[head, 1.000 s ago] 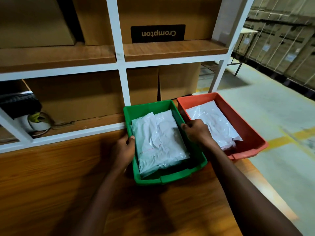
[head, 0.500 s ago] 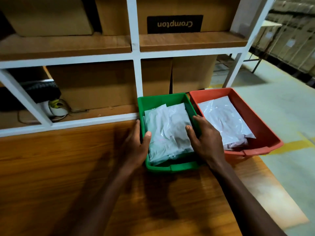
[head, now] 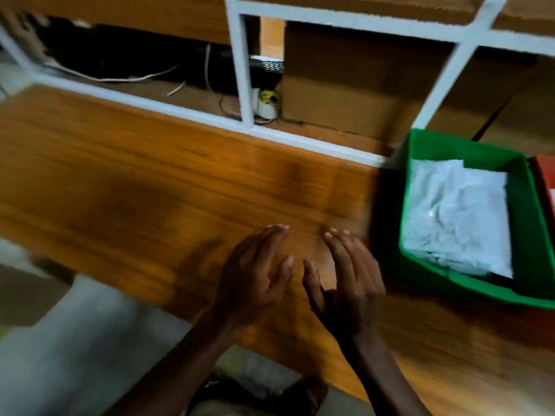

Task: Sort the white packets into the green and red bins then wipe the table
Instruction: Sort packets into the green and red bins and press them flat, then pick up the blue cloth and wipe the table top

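Observation:
The green bin (head: 524, 223) stands at the right side of the wooden table (head: 150, 187), with white packets (head: 456, 214) piled inside it. Only a sliver of the red bin (head: 546, 172) shows at the right edge, touching the green one. My left hand (head: 255, 274) and my right hand (head: 348, 274) hover side by side over the table's front part, left of the green bin. Both are empty, palms facing each other, fingers spread. The picture is blurred by motion.
A white-framed shelf (head: 243, 70) runs along the table's back, holding cardboard boxes (head: 342, 88), cables and a white tape roll (head: 265, 108). The table's front edge slants across the lower left, with grey floor (head: 75, 349) beyond it.
Both hands have let go of the green bin and drawn back to the left over the table. The view has swung left and down, so the bins now sit at the right.

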`<state>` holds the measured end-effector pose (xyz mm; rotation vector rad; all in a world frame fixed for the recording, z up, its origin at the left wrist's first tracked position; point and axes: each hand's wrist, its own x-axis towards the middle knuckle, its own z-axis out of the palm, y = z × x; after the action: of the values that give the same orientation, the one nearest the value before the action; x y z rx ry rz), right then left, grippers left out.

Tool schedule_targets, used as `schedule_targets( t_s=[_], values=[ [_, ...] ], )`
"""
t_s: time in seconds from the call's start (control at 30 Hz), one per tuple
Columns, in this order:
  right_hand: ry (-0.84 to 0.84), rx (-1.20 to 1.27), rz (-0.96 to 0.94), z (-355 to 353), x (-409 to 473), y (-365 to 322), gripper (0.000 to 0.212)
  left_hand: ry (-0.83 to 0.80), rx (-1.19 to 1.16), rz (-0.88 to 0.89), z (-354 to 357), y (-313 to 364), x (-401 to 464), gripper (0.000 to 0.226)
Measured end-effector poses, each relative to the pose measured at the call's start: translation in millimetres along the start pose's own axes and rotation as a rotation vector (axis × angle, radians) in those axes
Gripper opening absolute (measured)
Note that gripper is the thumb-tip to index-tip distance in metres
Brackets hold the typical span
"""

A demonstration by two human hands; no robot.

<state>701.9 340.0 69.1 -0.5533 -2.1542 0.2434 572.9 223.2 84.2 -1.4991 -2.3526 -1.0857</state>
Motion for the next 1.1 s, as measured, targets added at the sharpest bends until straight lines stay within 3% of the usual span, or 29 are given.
schedule_targets(
  t_s=[0.1,0.23,0.5,0.83,1.1],
  values=[
    [-0.110,0.055,-0.025,48,-2,-38,0.043,0.004,0.046,-0.066,-34,-49,-17,0.047],
    [-0.158,0.093,-0.101,127,0,-111,0.043,-0.008,0.100,-0.284,-93,-142,-54,0.053],
    [-0.445,0.252,-0.200,294,22,-292,0.049,0.196,0.216,-0.566,-239,-311,-120,0.050],
    [-0.556,0.466,-0.440,492,56,-503,0.048,0.338,0.369,-0.893,-373,-494,-166,0.052],
    [-0.588,0.638,-0.520,641,75,-664,0.044,0.273,0.421,-1.116,-460,-659,-185,0.062]
  ],
)
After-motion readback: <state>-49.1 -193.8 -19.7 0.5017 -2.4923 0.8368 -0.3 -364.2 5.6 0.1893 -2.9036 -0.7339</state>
